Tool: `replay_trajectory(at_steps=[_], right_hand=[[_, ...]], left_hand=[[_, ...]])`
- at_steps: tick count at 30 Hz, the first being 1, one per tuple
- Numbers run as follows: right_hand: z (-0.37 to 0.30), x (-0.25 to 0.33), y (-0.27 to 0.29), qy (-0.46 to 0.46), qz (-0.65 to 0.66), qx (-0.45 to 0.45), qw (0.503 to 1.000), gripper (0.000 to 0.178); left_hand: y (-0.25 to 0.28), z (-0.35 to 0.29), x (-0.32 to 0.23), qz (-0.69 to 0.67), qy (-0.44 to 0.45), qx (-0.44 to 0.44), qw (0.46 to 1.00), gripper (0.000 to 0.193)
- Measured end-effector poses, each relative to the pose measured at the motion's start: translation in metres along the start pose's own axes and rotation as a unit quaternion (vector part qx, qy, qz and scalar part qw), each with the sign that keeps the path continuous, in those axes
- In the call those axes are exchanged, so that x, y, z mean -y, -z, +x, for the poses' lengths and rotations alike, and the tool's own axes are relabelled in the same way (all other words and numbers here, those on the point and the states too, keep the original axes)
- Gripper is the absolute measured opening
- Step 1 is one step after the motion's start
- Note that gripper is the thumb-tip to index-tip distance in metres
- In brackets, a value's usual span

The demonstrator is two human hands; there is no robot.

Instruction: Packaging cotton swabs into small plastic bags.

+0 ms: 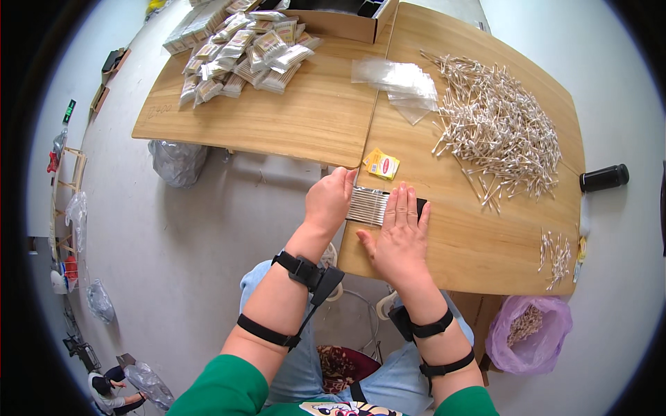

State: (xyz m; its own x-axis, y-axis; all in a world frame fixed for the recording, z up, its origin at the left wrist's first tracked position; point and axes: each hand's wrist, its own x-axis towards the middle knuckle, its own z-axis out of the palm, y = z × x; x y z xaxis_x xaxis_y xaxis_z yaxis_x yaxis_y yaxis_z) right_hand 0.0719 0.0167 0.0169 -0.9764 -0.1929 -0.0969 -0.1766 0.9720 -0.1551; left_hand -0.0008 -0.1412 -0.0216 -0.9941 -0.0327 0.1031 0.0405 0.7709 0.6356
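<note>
A flat row of cotton swabs [366, 206], apparently inside a clear plastic bag, lies at the table's front edge between my hands. My left hand [329, 201] is closed at the left end of this bag, thumb and fingers pinched together on its edge. Palm down, my right hand [401, 243] presses on the right end of the row with its fingers stretched out. A black flat piece [422, 206] sticks out beyond those fingers. Just behind the swabs rests a small stack of yellow and white printed cards [382, 164].
Loose cotton swabs [496, 125] form a big heap at the right, with a smaller group [556, 260] nearer. Empty clear bags [399, 82] lie at the back middle. Filled swab packs [253, 52] pile up beside a cardboard box [347, 26]. A purple bag [543, 353] hangs below the table.
</note>
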Motion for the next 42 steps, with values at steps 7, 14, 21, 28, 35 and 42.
replay_trajectory(at_steps=[7, 14, 21, 28, 35, 42], right_hand=[[0.006, -0.032, 0.017, 0.036, 0.147, -0.151, 0.977, 0.075], [0.011, -0.057, 0.018, 0.0, 0.238, -0.215, 0.947, 0.052], [0.015, -0.063, 0.021, -0.018, 0.276, -0.212, 0.937, 0.044], [0.019, -0.064, 0.023, -0.021, 0.315, -0.216, 0.924, 0.038], [0.021, -0.067, 0.021, -0.017, 0.323, -0.216, 0.921, 0.034], [0.023, -0.066, 0.023, -0.021, 0.354, -0.22, 0.909, 0.032]], left_hand=[[0.02, 0.018, -0.029, 0.031, -0.124, -0.109, 0.986, 0.019], [0.002, 0.038, -0.034, 0.009, -0.146, -0.051, 0.988, 0.036], [0.002, 0.039, -0.035, -0.023, -0.142, -0.055, 0.988, 0.038], [0.0, 0.038, -0.031, -0.022, -0.15, -0.065, 0.986, 0.037], [-0.003, 0.038, -0.033, -0.013, -0.174, -0.091, 0.98, 0.033], [0.001, 0.04, -0.036, -0.065, -0.149, -0.041, 0.986, 0.021]])
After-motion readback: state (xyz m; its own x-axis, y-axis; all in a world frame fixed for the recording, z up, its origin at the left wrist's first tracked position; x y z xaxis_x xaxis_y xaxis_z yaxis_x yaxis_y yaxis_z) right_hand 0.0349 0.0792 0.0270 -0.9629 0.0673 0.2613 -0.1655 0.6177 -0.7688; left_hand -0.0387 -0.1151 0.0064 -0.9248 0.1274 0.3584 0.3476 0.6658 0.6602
